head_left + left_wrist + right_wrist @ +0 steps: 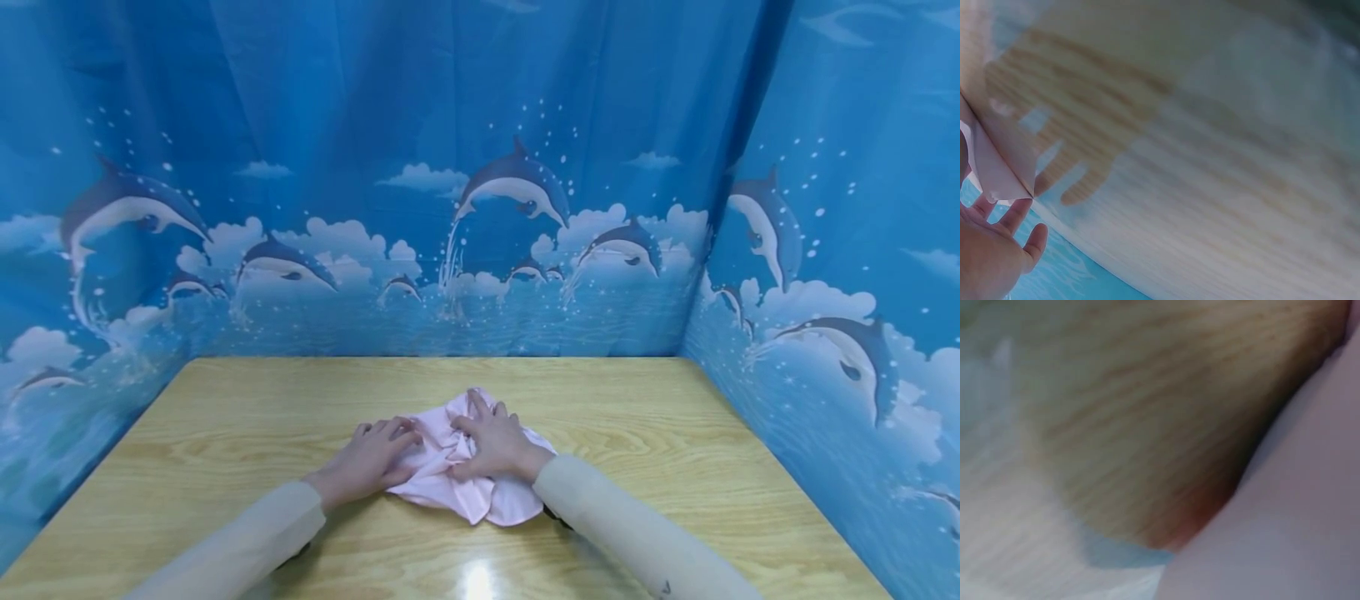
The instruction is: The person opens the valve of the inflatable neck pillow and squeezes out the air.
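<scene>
A pale pink cloth, satiny and crumpled, lies on the wooden table, its folds gathered toward the middle. My right hand rests on top of it with the fingers spread, and wrinkles bunch beside the thumb. At the cloth's left edge is my left hand, its fingers gently bent and their tips touching the fabric. The left wrist view shows a cloth corner right at the spread fingers of that hand. Cloth fills the right side of the right wrist view, where the hand itself is mostly hidden.
The glossy wood-grain table carries reflections of the hands and a bright light spot near the front. Blue curtains printed with dolphins and clouds stand along its back and both sides.
</scene>
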Tool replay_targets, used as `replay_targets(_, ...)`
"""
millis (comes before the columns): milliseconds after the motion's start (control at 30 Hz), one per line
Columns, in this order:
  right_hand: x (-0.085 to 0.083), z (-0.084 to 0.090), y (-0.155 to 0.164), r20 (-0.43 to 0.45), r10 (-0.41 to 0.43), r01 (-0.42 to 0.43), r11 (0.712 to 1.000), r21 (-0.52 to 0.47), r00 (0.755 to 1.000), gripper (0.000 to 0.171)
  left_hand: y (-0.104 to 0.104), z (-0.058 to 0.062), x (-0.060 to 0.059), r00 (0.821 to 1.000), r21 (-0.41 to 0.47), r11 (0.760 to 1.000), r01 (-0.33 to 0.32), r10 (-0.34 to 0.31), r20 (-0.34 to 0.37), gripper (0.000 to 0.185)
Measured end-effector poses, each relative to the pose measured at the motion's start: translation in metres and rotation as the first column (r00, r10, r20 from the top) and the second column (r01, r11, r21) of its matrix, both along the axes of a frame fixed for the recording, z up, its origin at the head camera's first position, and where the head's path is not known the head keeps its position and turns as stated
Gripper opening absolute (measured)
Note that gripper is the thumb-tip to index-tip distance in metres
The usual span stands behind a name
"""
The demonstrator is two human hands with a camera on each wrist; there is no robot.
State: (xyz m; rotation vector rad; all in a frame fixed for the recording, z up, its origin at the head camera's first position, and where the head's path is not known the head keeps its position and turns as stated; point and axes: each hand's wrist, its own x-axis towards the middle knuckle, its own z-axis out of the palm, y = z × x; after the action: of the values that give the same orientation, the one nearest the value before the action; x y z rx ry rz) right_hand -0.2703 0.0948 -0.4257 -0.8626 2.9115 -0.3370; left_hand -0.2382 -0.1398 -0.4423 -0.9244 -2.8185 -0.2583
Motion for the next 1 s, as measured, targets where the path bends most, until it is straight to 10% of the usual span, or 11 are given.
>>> replay_targets(267, -0.0037, 0.0044, -0.0010, 0.084, 0.018, -0.023, 0.998, 0.050, 0.996, 0.090, 0.0009, 0.0006, 0.0004, 0.999, -0.015, 1.000, -0.019, 0.020, 0.027, 0.041)
replay_targets(1000, 0.0035, 0.0019, -0.0027, -0.051, 0.016, -0.015, 1.000, 0.016, 0.999, 0.073, 0.0054, -0.0015, -0.0013, 0.999, -0.002, 1.000, 0.022, -0.022, -0.025, 0.038)
